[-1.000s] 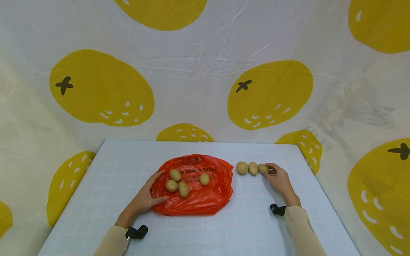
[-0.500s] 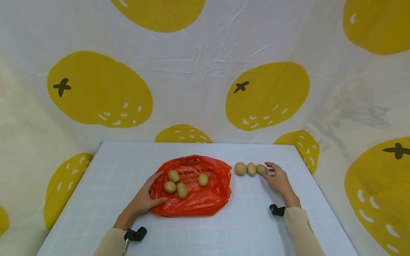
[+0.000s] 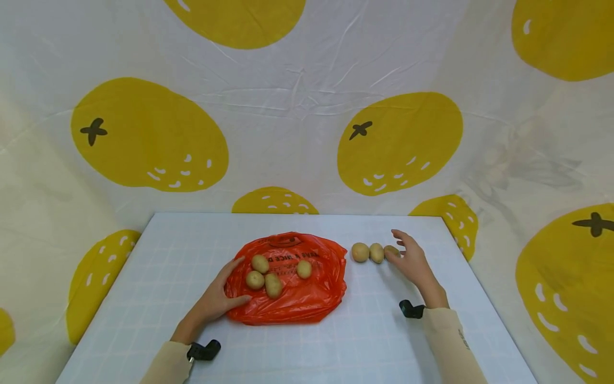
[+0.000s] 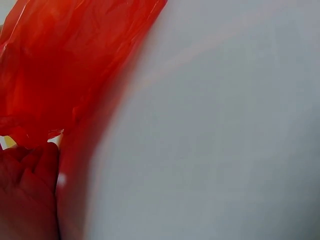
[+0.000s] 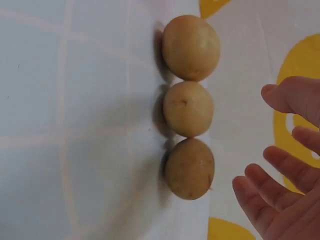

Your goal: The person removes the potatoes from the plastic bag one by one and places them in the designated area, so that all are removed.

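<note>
My left hand (image 3: 218, 296) rests against the left side of a red plastic bag (image 3: 307, 304), thumb and fingers spread along it. On the bag lie several potatoes: three grouped at its left, and a single potato (image 3: 304, 269) farther right. Beyond the bag's right side, three potatoes stand in a row: a round one (image 3: 360, 252), a middle one (image 3: 376, 253) and an end one (image 3: 390, 252), partly behind my fingers. My right hand (image 3: 413, 262) hovers over the row's right end, fingers spread. The right wrist view shows a gap between it and the potatoes (image 5: 190, 169).
A pale checked cloth covers the table (image 3: 364, 341). Behind and beside it hangs a white curtain (image 3: 288, 133) printed with large yellow fruit. Black wrist cameras sit on both wrists, the left one (image 3: 205, 350) close over the table.
My right hand has let go of the end potato and lifted slightly up and left, its fingers spreading. The potatoes stay in their row. My left hand remains on the bag.
</note>
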Tool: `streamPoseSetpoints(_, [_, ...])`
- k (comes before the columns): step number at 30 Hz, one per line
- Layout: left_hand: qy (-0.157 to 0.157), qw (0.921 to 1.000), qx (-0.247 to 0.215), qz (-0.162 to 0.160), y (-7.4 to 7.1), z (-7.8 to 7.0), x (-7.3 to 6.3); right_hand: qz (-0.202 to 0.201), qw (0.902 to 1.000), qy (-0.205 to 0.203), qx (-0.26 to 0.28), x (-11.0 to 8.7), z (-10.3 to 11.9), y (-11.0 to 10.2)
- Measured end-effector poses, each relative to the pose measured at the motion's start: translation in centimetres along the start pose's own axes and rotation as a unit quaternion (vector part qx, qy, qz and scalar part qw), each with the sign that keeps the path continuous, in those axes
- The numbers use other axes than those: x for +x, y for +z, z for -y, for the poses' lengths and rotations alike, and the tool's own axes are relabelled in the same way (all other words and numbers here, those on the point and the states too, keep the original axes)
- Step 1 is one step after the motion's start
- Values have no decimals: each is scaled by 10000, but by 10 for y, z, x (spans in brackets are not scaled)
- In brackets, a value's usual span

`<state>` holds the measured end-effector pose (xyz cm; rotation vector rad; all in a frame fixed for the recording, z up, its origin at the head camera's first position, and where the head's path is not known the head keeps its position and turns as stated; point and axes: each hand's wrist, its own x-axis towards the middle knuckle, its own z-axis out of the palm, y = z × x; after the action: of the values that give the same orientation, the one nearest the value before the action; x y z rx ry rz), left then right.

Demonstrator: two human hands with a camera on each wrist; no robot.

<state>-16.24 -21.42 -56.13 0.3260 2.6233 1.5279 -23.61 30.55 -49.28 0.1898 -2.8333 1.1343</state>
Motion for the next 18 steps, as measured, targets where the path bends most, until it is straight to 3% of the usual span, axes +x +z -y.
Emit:
streamPoseSetpoints(5, [14,10000,10,-2,0,1,0,67,9996,-273,65,2,20,4])
streamPoseSetpoints(18, [7,10000,-18,-28,0,0,0,362,9979,-459,277,7,83,22])
